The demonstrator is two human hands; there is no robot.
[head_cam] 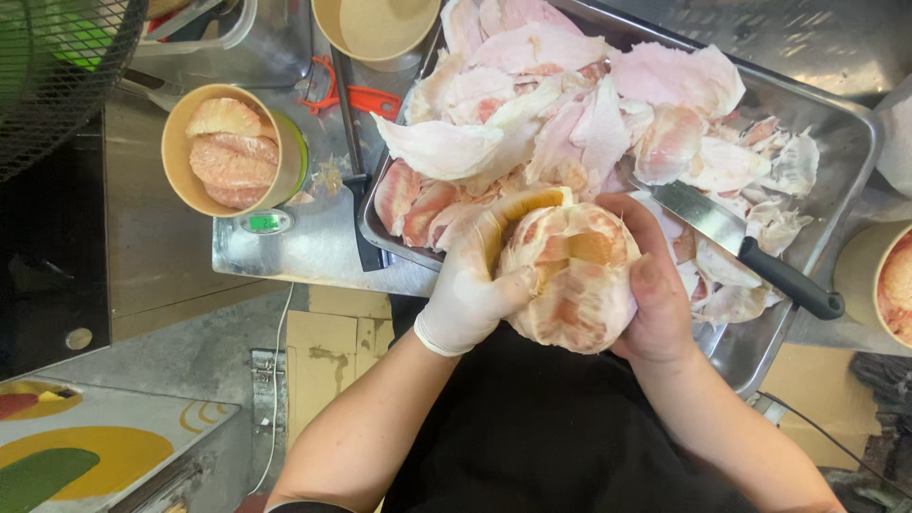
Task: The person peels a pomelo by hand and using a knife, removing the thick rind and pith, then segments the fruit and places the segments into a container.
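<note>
Both hands gripped a peeled pomelo [570, 275] just below the middle of the view. The left hand [470, 285], in a white glove, clasped its nine o'clock side with fingers curled over the top; the bare right hand [655, 285] cupped its three o'clock side. Behind it, toward twelve, a steel tray [836, 133] was heaped with pale pith and pink peelings [532, 104]. A black-handled knife [750, 252] lay in the tray at three o'clock. At ten o'clock a paper cup [180, 161] of pomelo segments sat on a small scale [264, 223].
</note>
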